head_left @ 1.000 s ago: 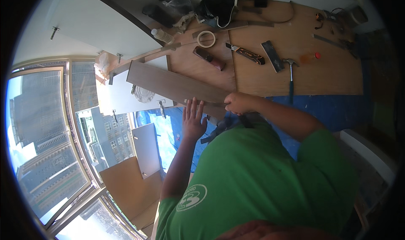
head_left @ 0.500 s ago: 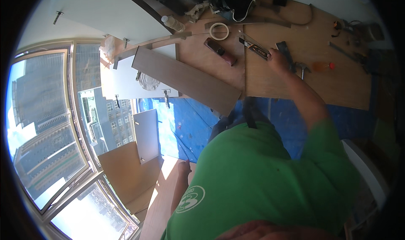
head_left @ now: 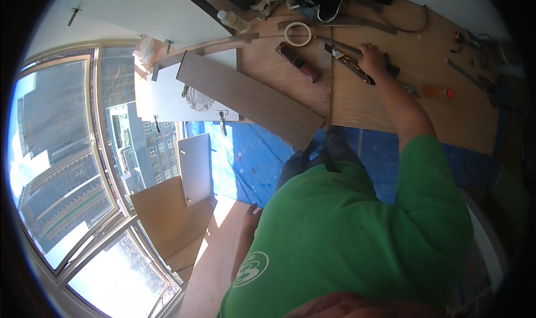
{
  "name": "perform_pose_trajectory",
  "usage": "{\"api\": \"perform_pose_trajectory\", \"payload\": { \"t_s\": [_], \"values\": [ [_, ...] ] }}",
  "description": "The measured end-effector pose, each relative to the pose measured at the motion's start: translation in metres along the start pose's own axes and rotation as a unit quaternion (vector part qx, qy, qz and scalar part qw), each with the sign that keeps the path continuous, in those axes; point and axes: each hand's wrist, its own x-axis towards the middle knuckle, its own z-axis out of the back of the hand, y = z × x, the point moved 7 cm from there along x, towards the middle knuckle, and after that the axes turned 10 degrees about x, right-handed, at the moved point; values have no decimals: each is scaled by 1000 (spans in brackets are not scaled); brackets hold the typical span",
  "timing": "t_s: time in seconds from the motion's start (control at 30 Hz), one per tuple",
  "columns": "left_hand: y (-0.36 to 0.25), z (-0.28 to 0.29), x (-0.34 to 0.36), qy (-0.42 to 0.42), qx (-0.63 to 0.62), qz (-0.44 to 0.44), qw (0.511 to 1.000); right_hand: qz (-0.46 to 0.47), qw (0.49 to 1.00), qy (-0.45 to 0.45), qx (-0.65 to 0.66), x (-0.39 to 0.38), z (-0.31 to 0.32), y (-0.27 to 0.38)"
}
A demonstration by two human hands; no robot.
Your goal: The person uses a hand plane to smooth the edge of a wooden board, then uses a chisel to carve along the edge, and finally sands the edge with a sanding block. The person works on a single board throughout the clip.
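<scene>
Brown wooden board sheeting point(head_left: 357, 106) is spread widest, with a seam running across it and tools scattered over its top. Its near edge is bordered by a crinkled blue plastic sheet point(head_left: 245, 156), partly sunlit. Across the left part of the sheeting, a long grey-brown wood-grain plank point(head_left: 251, 97) is laid at a slant, its near end jutting over the blue sheet. Beneath the plank, a white rectangular panel with metal hinges point(head_left: 162, 97) is partly covered.

At the far side of the worktop, the right hand point(head_left: 373, 60) is held with fingers partly curled; its fingertips are brought to the end of a narrow dark-grey strip point(head_left: 338, 45), but whether the strip is gripped cannot be told. The left hand point(head_left: 254, 213) is lowered beside the body and partly hidden by the green shirt point(head_left: 335, 228); its grip cannot be made out. Just beside the right hand, a black-and-orange utility knife point(head_left: 350, 64) is laid diagonally. Nearby, a cream tape ring point(head_left: 286, 34) is left lying flat.
</scene>
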Motion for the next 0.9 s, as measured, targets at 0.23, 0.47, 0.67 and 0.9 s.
{"api": "perform_pose_trajectory", "payload": {
  "t_s": [0.23, 0.47, 0.67, 0.9],
  "values": [
    [-100, 60, -16, 68, -11, 51, 996, -72, 994, 21, -81, 28, -2, 7],
    [-110, 63, 2, 39, 0, 0, 999, -39, 995, -73, -58, 30, 4, 3],
    [-115, 59, 10, 25, 93, 17, 995, -149, 978, -74, 124, -19, 56, -38],
    [-115, 35, 45, 52, 115, -10, 992, -166, 984, -41, 43, -92, 38, -81]
  ]
}}
